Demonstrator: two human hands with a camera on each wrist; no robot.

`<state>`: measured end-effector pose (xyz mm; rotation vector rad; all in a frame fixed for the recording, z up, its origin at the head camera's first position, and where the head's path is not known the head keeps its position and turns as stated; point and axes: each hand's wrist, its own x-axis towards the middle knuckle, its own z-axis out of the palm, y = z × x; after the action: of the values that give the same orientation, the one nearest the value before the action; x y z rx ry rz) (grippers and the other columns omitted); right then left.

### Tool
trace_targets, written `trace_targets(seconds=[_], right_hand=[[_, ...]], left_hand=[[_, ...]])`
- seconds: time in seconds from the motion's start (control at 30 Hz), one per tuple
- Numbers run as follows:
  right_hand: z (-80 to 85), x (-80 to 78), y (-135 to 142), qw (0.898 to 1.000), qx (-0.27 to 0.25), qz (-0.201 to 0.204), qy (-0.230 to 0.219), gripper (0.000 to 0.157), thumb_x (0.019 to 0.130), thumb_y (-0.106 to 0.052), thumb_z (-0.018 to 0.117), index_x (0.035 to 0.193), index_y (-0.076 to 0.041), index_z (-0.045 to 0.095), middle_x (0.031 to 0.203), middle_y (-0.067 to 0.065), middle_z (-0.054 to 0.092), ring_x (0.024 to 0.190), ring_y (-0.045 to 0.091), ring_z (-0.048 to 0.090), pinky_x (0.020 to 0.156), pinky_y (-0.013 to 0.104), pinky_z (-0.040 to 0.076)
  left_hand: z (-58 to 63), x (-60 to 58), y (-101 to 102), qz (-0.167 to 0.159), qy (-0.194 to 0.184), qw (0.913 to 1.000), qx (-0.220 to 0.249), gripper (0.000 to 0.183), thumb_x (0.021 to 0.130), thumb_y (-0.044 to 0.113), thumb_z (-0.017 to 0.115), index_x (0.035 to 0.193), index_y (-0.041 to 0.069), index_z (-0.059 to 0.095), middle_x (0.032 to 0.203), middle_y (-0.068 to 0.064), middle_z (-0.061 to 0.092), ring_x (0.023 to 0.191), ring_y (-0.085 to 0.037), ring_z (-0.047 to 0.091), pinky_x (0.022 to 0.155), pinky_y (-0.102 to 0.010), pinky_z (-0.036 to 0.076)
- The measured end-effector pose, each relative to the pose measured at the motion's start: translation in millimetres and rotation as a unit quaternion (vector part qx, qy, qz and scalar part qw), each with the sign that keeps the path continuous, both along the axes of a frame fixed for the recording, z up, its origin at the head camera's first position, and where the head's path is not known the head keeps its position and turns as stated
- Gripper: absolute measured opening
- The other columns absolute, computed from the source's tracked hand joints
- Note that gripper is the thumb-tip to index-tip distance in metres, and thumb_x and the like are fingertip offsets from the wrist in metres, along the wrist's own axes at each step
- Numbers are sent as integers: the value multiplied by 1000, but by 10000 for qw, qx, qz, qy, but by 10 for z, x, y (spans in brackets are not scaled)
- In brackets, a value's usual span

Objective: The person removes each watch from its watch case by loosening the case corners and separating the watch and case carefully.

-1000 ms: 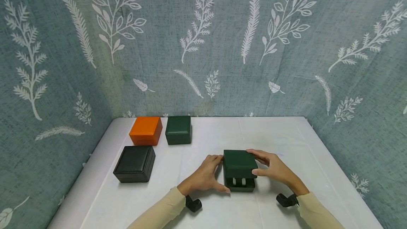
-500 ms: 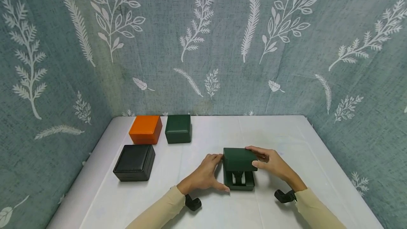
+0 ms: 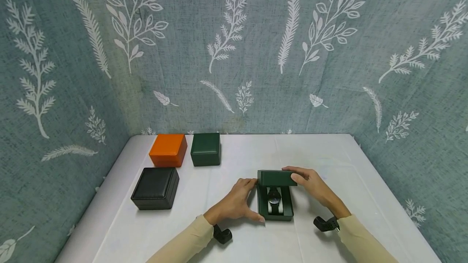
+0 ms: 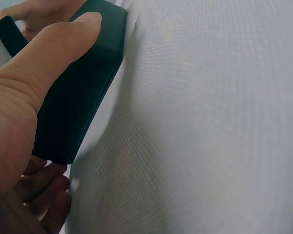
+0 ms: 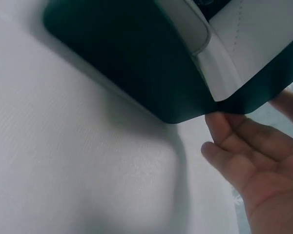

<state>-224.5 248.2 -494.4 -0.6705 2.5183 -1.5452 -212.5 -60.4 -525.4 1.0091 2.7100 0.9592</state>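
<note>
Black box (image 3: 155, 188), squared, leathery sheen, padded-looking top. Orange box (image 3: 167, 150) behind it, smooth, slight gloss. Green box (image 3: 205, 149) next, same blocky shape, closed. Left hand (image 3: 237, 200): thumb and fingers spread apart along the left side of the green watch box (image 3: 278, 217), clamped on its near and far corners. Watch box sits right of centre on the white, fine-weave cloth (image 4: 210, 122), lid (image 3: 278, 178) tilted up; round-faced dark watch (image 3: 274, 197) on pale cushion inside, white stitched lining (image 5: 268, 39). Right hand (image 3: 310, 184) pinches lid's right end, thumb in front, fingers behind.
</note>
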Motion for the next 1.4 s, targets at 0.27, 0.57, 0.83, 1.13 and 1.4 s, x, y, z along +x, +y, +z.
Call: trace_targets(seconds=[0.27, 0.57, 0.83, 1.13, 1.4], right_hand=[[57, -82, -60, 9951, -471, -248, -838, 56, 112, -40, 39, 142, 4, 56, 137, 22, 60, 128, 36, 58, 109, 47, 44], [164, -140, -146, 9832, -455, -724, -1612, 78, 108, -57, 34, 143, 11, 51, 134, 28, 62, 122, 35, 63, 107, 49, 45], [184, -125, -161, 9802, -425, -768, -1773, 79, 108, -60, 30, 141, 7, 56, 132, 24, 65, 115, 32, 67, 107, 53, 44], [186, -66, -116, 9772, -342, -988, -1847, 84, 107, -64, 32, 145, 11, 45, 131, 26, 62, 111, 29, 65, 104, 48, 47], [56, 85, -38, 9807, -613, -979, -1574, 61, 109, -49, 46, 138, 4, 53, 126, 21, 65, 108, 32, 66, 95, 39, 53]], left_hand=[[-6, -13, -6, 27, 29, 10000, -7, 121, 64, 56, 95, 156, 2, 39, 151, -14, 46, 134, -26, 42, 112, -45, 38], [-8, 19, -8, 100, -9, 9999, -38, 122, 63, 56, 96, 155, 1, 39, 150, -14, 47, 135, -25, 41, 113, -43, 37], [-13, 30, -19, 98, -65, 9999, -24, 122, 63, 58, 95, 155, 1, 39, 151, -13, 47, 136, -26, 41, 113, -44, 37], [15, 7, -8, 42, -59, 9999, -99, 121, 65, 59, 94, 156, 2, 38, 153, -12, 46, 137, -25, 41, 114, -45, 35], [24, 24, -25, 52, -11, 9998, -185, 121, 65, 59, 93, 156, 2, 38, 153, -12, 46, 135, -25, 42, 113, -46, 35]])
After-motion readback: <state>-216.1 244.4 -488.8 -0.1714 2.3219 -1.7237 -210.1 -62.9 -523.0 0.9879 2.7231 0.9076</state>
